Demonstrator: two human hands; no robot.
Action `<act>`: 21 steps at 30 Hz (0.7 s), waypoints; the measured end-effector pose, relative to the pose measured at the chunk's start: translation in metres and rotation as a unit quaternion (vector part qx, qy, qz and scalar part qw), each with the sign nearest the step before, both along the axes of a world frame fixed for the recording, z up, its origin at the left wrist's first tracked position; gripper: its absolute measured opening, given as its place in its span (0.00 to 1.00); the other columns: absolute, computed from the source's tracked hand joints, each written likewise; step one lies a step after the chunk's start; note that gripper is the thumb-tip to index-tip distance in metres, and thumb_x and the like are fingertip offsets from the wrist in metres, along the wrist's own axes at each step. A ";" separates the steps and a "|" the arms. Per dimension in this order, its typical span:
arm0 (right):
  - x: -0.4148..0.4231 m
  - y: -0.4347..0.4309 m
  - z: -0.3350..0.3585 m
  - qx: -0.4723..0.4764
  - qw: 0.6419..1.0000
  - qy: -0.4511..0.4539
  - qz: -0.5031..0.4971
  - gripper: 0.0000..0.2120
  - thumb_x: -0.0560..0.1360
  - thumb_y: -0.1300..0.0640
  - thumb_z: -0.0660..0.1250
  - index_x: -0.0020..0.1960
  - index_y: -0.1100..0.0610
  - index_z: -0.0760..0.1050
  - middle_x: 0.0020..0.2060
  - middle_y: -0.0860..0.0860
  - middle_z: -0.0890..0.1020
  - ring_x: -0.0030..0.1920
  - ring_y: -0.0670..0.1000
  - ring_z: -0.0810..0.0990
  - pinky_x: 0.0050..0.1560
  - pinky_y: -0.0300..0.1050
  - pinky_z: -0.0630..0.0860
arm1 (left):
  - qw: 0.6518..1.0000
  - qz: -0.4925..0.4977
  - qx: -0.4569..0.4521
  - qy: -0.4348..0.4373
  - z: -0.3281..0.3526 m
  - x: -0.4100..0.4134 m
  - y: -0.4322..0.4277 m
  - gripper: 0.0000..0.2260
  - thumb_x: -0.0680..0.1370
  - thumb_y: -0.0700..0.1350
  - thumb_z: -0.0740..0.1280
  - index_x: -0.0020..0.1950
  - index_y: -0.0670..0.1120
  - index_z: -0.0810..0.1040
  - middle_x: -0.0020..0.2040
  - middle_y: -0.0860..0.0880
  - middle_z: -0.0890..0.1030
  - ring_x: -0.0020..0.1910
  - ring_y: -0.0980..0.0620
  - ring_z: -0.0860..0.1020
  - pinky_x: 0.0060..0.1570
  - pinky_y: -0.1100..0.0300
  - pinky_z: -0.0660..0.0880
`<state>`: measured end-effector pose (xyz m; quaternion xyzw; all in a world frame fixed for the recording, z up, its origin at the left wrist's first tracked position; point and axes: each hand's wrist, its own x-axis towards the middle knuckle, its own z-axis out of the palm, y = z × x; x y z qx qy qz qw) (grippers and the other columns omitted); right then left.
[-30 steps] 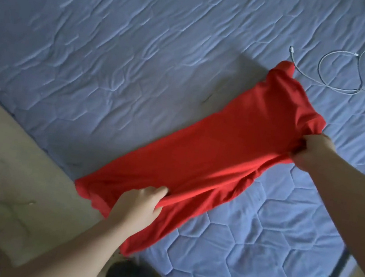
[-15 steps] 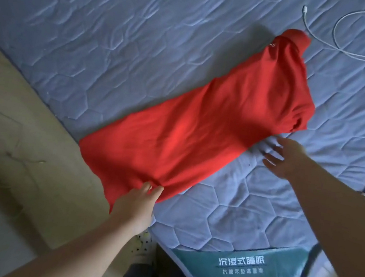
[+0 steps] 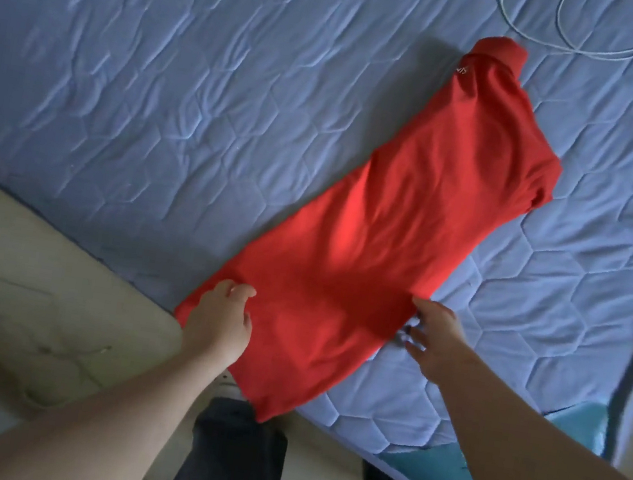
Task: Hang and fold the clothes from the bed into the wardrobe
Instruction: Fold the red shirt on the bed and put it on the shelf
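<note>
Right grip (image 3: pixel 431 341) had slid down beside the red shirt (image 3: pixel 382 225), fingers spread, released; left grip (image 3: pixel 218 319) rested on its near end, hold unclear.

The red shirt (image 3: pixel 367 247) is folded lengthwise into a long, narrow strip. It lies flat and diagonal on the blue quilted bed (image 3: pixel 164 93), collar end far right, hem corner overhanging the near edge.
</note>
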<state>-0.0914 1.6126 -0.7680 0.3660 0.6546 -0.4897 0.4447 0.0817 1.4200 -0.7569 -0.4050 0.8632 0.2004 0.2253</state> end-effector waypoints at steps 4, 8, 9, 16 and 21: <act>0.024 -0.018 0.000 0.053 0.995 0.051 -0.061 0.08 0.76 0.61 0.65 0.38 0.55 0.70 0.30 0.53 0.69 0.21 0.47 0.71 0.17 0.31 0.67 | 0.998 -0.058 -0.002 -0.005 0.000 -0.001 -0.040 0.20 0.76 0.41 0.62 0.68 0.49 0.68 0.64 0.47 0.69 0.63 0.44 0.70 0.60 0.51 0.68; 0.068 -0.037 -0.001 0.065 0.995 0.028 -0.076 0.11 0.76 0.62 0.64 0.37 0.55 0.68 0.30 0.52 0.69 0.29 0.48 0.67 0.25 0.36 0.69 | 0.994 0.038 0.092 -0.049 -0.007 0.001 -0.072 0.26 0.74 0.43 0.68 0.70 0.44 0.65 0.67 0.42 0.70 0.64 0.43 0.71 0.61 0.53 0.67; 0.082 -0.040 -0.003 0.061 0.994 0.014 -0.086 0.10 0.76 0.63 0.64 0.37 0.55 0.68 0.31 0.52 0.70 0.29 0.48 0.67 0.29 0.38 0.68 | 0.989 0.071 0.116 -0.060 -0.009 0.003 -0.076 0.27 0.73 0.43 0.70 0.70 0.42 0.65 0.67 0.41 0.70 0.64 0.43 0.71 0.61 0.54 0.68; 0.164 -0.060 -0.014 0.035 0.991 -0.029 -0.128 0.05 0.75 0.61 0.66 0.42 0.55 0.73 0.35 0.51 0.76 0.33 0.47 0.74 0.31 0.40 0.73 | 0.961 0.124 0.233 -0.081 -0.013 0.018 -0.078 0.13 0.72 0.41 0.72 0.54 0.44 0.75 0.55 0.41 0.80 0.51 0.45 0.79 0.54 0.54 0.75; 0.204 -0.063 -0.020 0.029 0.984 -0.023 -0.174 0.03 0.78 0.59 0.63 0.45 0.56 0.75 0.34 0.52 0.75 0.33 0.49 0.73 0.38 0.45 0.74 | 0.972 0.100 0.211 -0.039 -0.025 0.031 -0.106 0.11 0.73 0.47 0.67 0.50 0.41 0.79 0.51 0.36 0.81 0.51 0.39 0.80 0.55 0.45 0.75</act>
